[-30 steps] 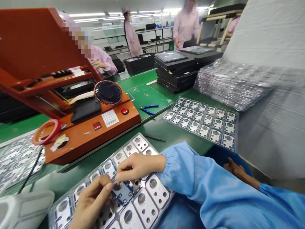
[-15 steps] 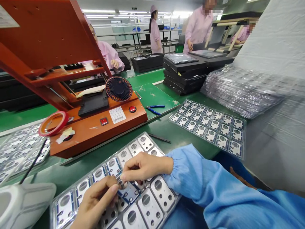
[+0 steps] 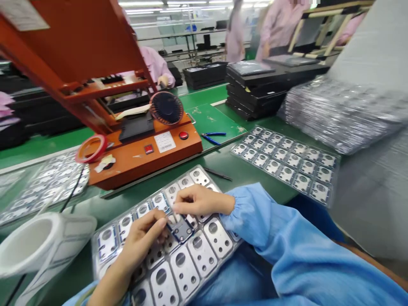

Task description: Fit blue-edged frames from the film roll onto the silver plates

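A clear tray [image 3: 210, 187] of square metal plates with round holes lies in front of me on the green bench. One plate with a blue film [image 3: 182, 229] sits near the tray's middle. My right hand [image 3: 199, 202] pinches at the plate's upper left corner, fingers closed. My left hand [image 3: 143, 240] rests beside it, fingertips pressed on the plate's left edge. Both arms wear blue sleeves.
An orange press machine [image 3: 137, 157] with a small black fan [image 3: 166, 107] stands behind the tray. A red tape roll [image 3: 92, 148], blue pliers [image 3: 212, 138], black tweezers [image 3: 218, 174], a second filled tray [image 3: 287, 161], stacked trays [image 3: 338, 114] and a white label roll [image 3: 38, 244] surround me. People in pink work behind.
The view has shifted, so everything sits a little further right and higher. My hands stay on the blue-filmed plate, fingers working at its corner.
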`<state>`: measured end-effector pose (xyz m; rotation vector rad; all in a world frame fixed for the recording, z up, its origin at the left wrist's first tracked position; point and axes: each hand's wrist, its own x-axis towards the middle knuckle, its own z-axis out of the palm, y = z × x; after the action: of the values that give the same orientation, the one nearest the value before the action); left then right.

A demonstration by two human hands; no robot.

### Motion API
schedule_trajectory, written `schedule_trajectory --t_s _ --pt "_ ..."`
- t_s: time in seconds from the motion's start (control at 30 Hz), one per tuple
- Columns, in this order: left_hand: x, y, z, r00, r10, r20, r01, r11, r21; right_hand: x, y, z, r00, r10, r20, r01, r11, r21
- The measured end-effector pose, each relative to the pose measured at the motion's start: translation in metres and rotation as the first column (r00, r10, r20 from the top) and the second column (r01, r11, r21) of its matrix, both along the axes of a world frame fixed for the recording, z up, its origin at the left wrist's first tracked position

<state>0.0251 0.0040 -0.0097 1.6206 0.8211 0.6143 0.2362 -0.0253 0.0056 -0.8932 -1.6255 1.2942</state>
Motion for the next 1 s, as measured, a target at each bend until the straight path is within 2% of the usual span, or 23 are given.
schedule_trajectory --t_s 0.1,0.2,0.4,0.6,0.9,1.0 --pt "-0.0035 0.0026 -0.0025 0.997 -0.059 0.059 0.060 0.998 -0.017 -0.0021 -0.0020 0.0014 1.000 -0.009 -0.012 0.009 0.998 -0.057" --pt "-0.0026 0.0000 0.0000 0.997 -0.030 0.069 0.032 0.999 -0.027 -0.0034 -0.0034 0.0007 1.000 0.000 -0.017 -0.001 0.997 -0.079" --pt "0.0001 -0.0039 0.0020 0.989 0.110 0.094 -0.118 0.990 0.078 -0.0042 -0.0046 -0.0003 0.998 0.011 0.056 -0.002 0.987 -0.159" --pt "-0.0013 -0.0004 0.0010 0.911 0.345 0.224 -0.354 0.935 0.001 -0.0026 -0.0055 0.0050 0.993 0.109 0.049 -0.096 0.971 -0.220" --pt "0.0006 -0.0016 0.0040 0.893 0.396 0.216 -0.407 0.913 0.012 -0.0046 -0.0059 0.0002 0.989 0.058 0.137 -0.033 0.983 -0.180" --pt "0.0005 0.0009 0.0017 0.867 0.434 0.247 -0.438 0.898 -0.040 -0.0040 -0.0061 0.0001 0.993 0.017 0.116 0.003 0.986 -0.169"
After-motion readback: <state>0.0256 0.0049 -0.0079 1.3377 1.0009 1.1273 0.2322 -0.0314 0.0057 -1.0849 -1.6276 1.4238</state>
